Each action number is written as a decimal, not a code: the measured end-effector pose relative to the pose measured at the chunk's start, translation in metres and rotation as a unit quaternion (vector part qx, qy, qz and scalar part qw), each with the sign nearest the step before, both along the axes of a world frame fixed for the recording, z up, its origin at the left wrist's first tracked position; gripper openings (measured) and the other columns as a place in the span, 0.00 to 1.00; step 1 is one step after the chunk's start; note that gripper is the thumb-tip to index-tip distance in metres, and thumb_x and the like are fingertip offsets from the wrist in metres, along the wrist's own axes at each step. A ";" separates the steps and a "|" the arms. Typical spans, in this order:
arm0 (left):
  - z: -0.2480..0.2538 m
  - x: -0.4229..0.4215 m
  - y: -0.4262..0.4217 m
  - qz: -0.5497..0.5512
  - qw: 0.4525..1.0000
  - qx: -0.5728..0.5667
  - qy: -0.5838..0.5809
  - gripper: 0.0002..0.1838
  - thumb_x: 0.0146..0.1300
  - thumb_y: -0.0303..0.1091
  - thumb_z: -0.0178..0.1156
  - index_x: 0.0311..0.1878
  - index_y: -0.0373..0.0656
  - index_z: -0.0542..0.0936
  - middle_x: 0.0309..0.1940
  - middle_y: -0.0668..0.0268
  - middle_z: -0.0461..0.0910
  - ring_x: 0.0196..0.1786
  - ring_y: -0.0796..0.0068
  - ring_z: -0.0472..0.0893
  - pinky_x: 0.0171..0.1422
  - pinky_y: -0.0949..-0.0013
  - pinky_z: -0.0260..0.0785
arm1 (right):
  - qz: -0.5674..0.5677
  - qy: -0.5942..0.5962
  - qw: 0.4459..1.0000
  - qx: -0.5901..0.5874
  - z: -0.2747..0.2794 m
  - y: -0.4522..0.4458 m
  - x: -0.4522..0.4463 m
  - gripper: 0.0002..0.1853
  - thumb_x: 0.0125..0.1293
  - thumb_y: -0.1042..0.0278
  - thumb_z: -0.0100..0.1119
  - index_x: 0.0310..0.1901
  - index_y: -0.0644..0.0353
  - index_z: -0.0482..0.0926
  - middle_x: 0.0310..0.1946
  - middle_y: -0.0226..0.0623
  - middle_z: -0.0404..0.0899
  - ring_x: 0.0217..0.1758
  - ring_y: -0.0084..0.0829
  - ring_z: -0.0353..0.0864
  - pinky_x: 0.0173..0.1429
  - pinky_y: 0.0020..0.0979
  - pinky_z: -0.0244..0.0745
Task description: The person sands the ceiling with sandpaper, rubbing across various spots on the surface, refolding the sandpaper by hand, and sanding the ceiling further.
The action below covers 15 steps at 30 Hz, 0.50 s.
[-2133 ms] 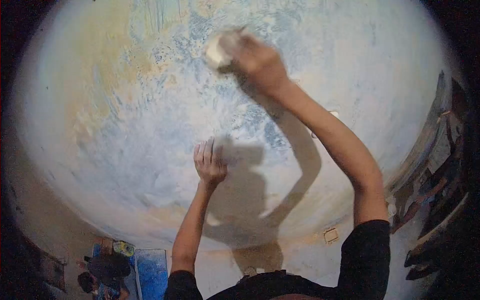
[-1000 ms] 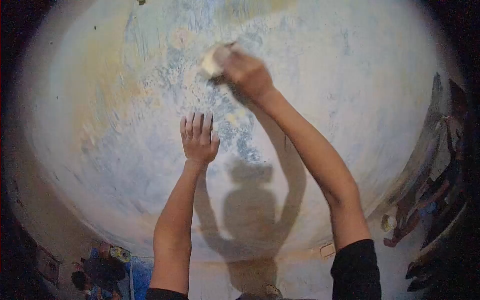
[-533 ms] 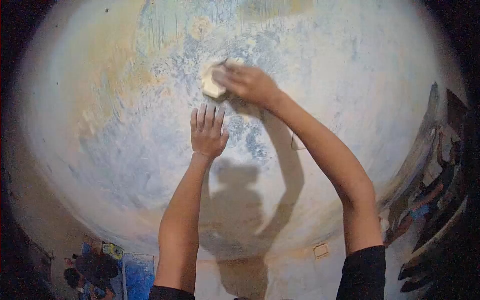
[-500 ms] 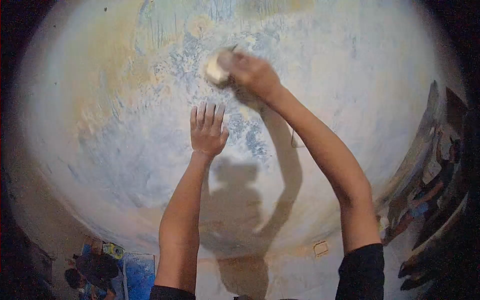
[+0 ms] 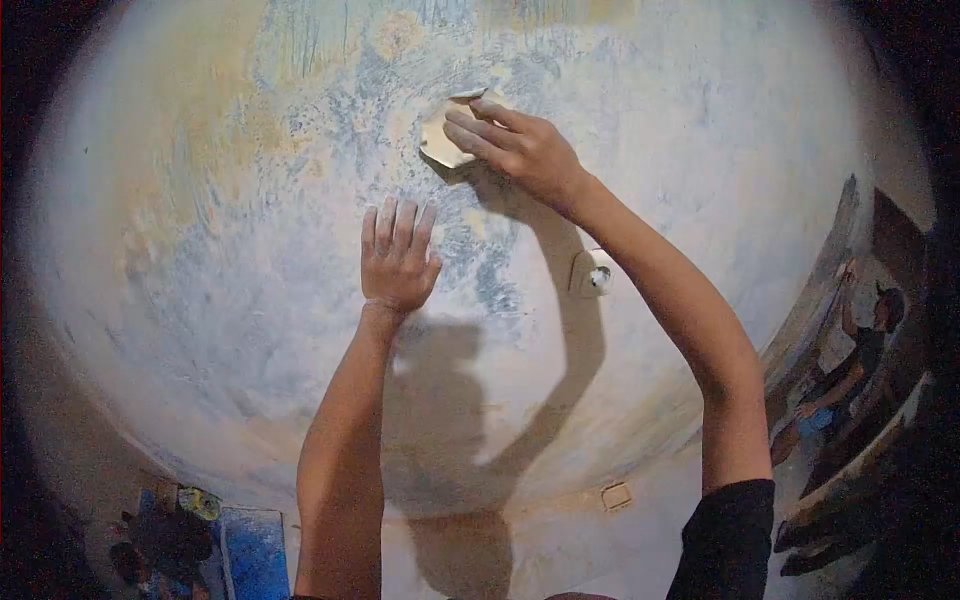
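A large pale wall (image 5: 680, 130), mottled with blue and ochre paint, fills the view in front of me. My right hand (image 5: 515, 145) presses a cream-backed piece of sandpaper (image 5: 437, 138) against it, fingers bent over the sheet. The sheet's upper edge curls up and its lower left edge looks dark. Below and to the left, my left hand (image 5: 398, 255) rests on the wall, palm down and fingers stretched. It holds nothing, and its fingertips look dusty.
A fixture with a round shiny part (image 5: 598, 278) sits on the wall beside my right forearm. Lower down is a small rectangular wall plate (image 5: 616, 496). Another person (image 5: 865, 340) is at the far right. A blue panel (image 5: 255, 550) stands at lower left, near dark shapes.
The sandpaper and my right hand were blurred by motion and now show sharply, slightly to the right. My left hand appears a little further left as the view shifted; the wall fixture came into sight.
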<state>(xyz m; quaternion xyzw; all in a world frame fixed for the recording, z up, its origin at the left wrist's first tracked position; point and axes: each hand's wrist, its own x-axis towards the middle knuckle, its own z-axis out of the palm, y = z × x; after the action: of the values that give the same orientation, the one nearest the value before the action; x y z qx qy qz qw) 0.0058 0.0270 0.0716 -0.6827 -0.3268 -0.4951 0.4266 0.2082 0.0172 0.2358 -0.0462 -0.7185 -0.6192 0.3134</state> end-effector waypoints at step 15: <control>0.001 0.001 -0.002 -0.006 1.000 0.006 -0.004 0.27 0.57 0.38 0.50 0.62 0.43 0.72 0.59 0.55 0.69 0.66 0.53 0.64 0.73 0.45 0.50 | -0.019 0.121 0.992 -0.008 0.020 0.011 -0.020 0.19 0.51 0.66 0.63 0.47 0.54 0.77 0.42 0.35 0.82 0.44 0.37 0.82 0.41 0.34 0.81</control>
<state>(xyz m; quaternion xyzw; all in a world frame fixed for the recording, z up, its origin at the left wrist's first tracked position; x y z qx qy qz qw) 0.0065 0.0248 0.0724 -0.6802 -0.3217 -0.5023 0.4261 0.1877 0.0284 0.2559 -0.1367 -0.6796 -0.6089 0.3857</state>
